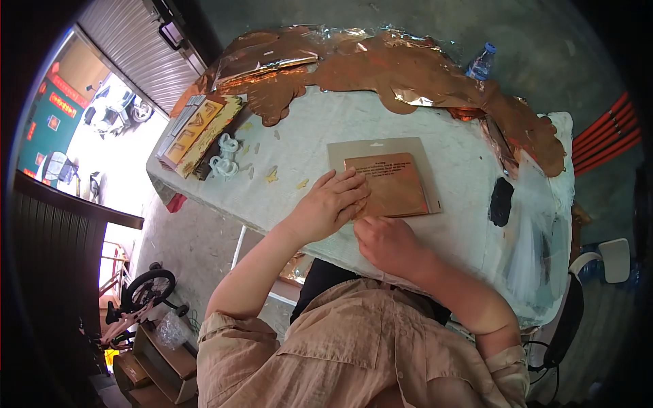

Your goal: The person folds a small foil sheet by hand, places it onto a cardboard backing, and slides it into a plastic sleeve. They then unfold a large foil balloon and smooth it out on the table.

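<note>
A folded copper-coloured foil piece (393, 188) with black printed text lies on a flat beige card or sleeve (338, 151) that has a hanging slot at its top. My left hand (331, 202) rests on the left edge of the foil, fingers stretched out over it. Just below the foil's near edge, my right hand (386, 243) is closed, fingers curled towards the left hand. Whatever it pinches is hidden. To the left of the sleeve, small gold and silver foil scraps (272, 175) are scattered on the white cloth (299, 136).
Large copper foil balloons (388, 75) line the far table edge. Printed packets (197, 132) and white cord bundles (224, 160) lie left. A black object (501, 202) and clear plastic bags (534, 238) lie right. A water bottle (481, 61) stands behind.
</note>
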Demonstrator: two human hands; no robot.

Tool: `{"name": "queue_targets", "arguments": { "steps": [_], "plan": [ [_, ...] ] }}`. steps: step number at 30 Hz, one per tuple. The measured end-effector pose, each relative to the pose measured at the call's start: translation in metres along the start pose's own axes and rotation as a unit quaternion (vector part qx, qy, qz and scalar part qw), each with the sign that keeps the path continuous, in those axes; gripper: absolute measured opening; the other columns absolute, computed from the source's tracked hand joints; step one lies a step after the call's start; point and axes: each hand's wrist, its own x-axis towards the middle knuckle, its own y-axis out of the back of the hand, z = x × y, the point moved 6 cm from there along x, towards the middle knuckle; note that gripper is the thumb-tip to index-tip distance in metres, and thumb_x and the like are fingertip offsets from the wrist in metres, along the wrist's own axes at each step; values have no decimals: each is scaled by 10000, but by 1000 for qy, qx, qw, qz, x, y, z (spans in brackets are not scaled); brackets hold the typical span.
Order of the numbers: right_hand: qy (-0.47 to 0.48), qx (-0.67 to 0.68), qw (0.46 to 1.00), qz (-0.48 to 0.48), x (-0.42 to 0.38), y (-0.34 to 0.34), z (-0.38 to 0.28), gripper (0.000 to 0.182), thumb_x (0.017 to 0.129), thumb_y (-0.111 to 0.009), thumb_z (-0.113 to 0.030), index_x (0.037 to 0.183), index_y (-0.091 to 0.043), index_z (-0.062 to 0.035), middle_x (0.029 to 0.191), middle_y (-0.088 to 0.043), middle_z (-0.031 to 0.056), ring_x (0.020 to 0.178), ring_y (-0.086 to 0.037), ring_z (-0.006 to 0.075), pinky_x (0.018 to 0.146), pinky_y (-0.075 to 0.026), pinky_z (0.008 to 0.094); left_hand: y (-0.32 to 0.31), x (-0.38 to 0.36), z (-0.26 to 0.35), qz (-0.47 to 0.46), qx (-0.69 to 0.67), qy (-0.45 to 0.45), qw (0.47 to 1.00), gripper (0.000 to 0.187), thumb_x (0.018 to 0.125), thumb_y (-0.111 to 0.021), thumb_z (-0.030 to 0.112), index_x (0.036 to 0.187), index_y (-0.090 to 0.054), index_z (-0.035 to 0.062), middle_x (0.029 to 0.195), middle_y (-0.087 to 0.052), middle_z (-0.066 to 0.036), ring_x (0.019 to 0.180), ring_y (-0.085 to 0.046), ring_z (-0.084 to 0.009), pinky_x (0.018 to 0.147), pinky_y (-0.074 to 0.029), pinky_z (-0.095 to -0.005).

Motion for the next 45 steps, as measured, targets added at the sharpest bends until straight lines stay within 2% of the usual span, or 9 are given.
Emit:
{"name": "queue_targets", "arguments": {
  "steps": [6,9,11,17,21,23,29,32,45],
  "plan": [
    [40,-79,993,-84,2,-6,5,144,765,-636,-124,815,-514,-65,758,-599,94,711,-641,272,627,-509,366,1,0,-1,-8,-11,8,1000,343,899,-571,164,1237,-586,105,1401,-461,-91,1363,-343,-272,1116,-250,-476],
    [87,69,994,-21,-12,18,13,112,771,-613,-95,837,-524,-74,723,-571,75,662,-616,180,594,-485,323,-1,0,-2,-6,-5,4,1000,344,900,-573,171,1239,-587,110,1401,-463,-88,1362,-345,-272,1116,-252,-475],
    [-70,279,951,-115,-35,38,28,106,773,-583,-67,865,-530,-74,691,-521,34,621,-532,100,568,-442,270,-2,-1,-2,-3,1,-3,1000,346,901,-573,174,1241,-586,113,1401,-463,-87,1361,-346,-272,1116,-253,-474],
    [-173,409,768,462,-129,189,115,84,837,-583,-114,803,-518,-75,895,-543,44,734,-517,101,601,-411,222,0,0,1,-10,2,6,1000,345,901,-564,159,1242,-586,116,1404,-462,-84,1364,-344,-267,1119,-250,-476],
    [-132,500,670,533,-170,221,110,89,828,-587,-73,792,-506,-64,984,-566,93,810,-552,126,632,-429,240,0,-1,1,-10,6,-16,1000,335,896,-562,155,1228,-592,116,1378,-489,-88,1356,-356,-272,1109,-268,-477],
    [3,663,704,254,-174,203,107,94,800,-588,-29,776,-500,-55,999,-610,143,821,-600,163,658,-465,269,2,-4,4,-9,3,-30,1000,324,895,-568,172,1212,-600,119,1360,-506,-85,1347,-370,-271,1100,-283,-479],
    [-239,414,876,-70,-154,110,77,185,775,-668,-63,656,-541,-3,635,-528,57,607,-560,157,563,-446,291,16,-20,42,22,-43,-131,990,325,794,-640,104,1116,-640,57,1317,-539,-107,1268,-457,-311,1046,-355,-448],
    [-193,118,970,-85,-148,92,81,154,758,-683,-78,692,-560,-13,676,-542,80,634,-590,205,599,-463,274,16,-37,62,-9,-24,-77,997,310,759,-706,147,1046,-657,40,1251,-582,-97,1191,-510,-300,994,-406,-420],
    [-89,65,994,26,-121,76,60,345,685,-733,-88,1000,-595,-65,1060,-563,85,870,-627,284,714,-519,364,13,-52,64,21,-29,-100,994,201,760,-721,149,902,-664,19,1156,-628,-90,1145,-543,-292,908,-479,-370]
  ]
}}
